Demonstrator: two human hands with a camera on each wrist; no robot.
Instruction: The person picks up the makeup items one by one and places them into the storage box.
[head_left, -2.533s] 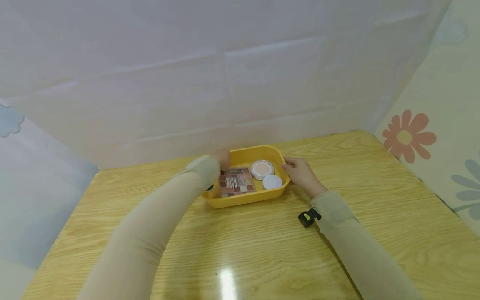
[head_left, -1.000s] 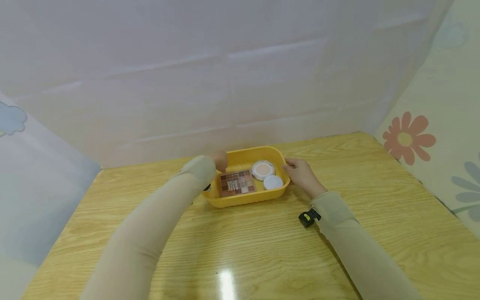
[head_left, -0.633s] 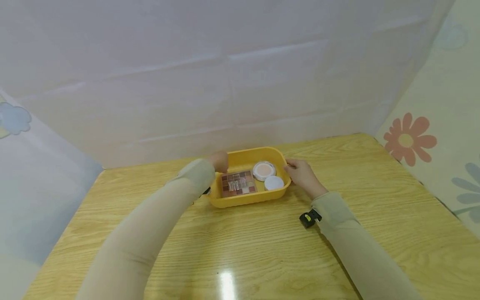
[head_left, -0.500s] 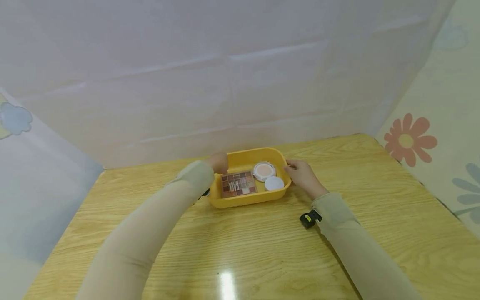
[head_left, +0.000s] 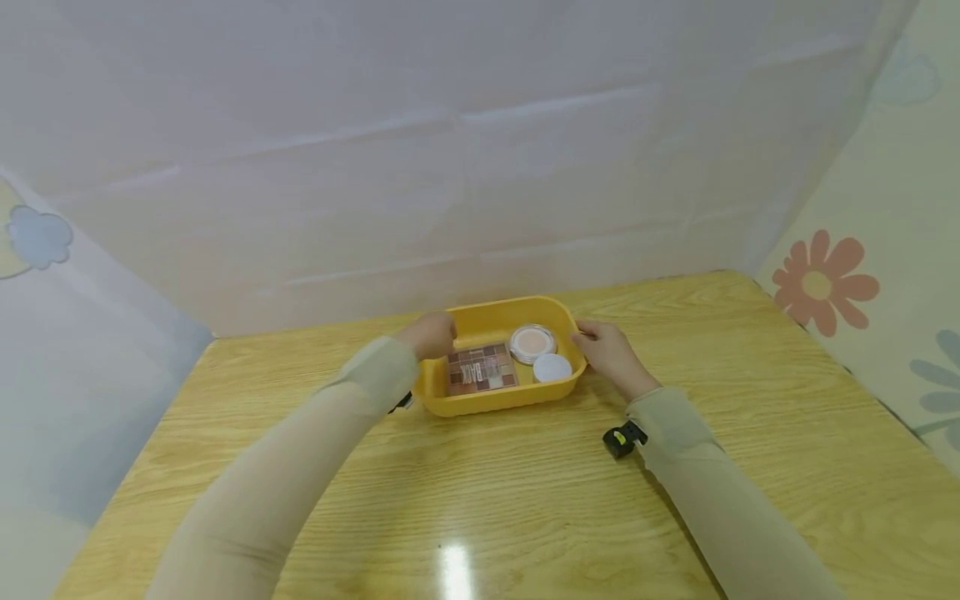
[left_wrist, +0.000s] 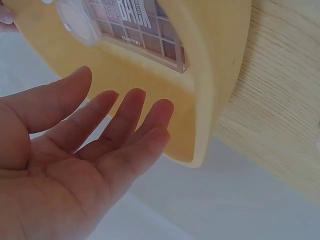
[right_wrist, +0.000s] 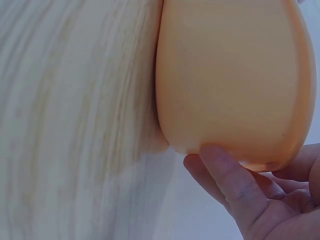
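A yellow plastic tray (head_left: pixel 487 406) with raised walls sits at the back of the wooden table. Inside it lie an eyeshadow palette (head_left: pixel 482 367) with a clear lid, a round clear-rimmed compact (head_left: pixel 532 342) and a white round-lidded container (head_left: pixel 552 367). My left hand (head_left: pixel 431 335) hovers at the tray's left end; the left wrist view shows its fingers (left_wrist: pixel 127 107) spread loosely, holding nothing, apart from the palette. At the opposite end my right hand (head_left: pixel 609 354) grips the tray's rim, thumb at the edge and fingertips (right_wrist: pixel 215 155) against the outer wall.
The wooden table (head_left: pixel 480 483) stretches in front of the tray. Close behind stands a pale wall covering (head_left: pixel 450 183), with a flower-printed panel (head_left: pixel 817 283) at the right. Black cameras (head_left: pixel 624 438) are strapped to the wrists.
My left hand has drawn off the palette, back and left to the tray's left end, leaving more of the palette showing. The right hand has kept its grip on the tray.
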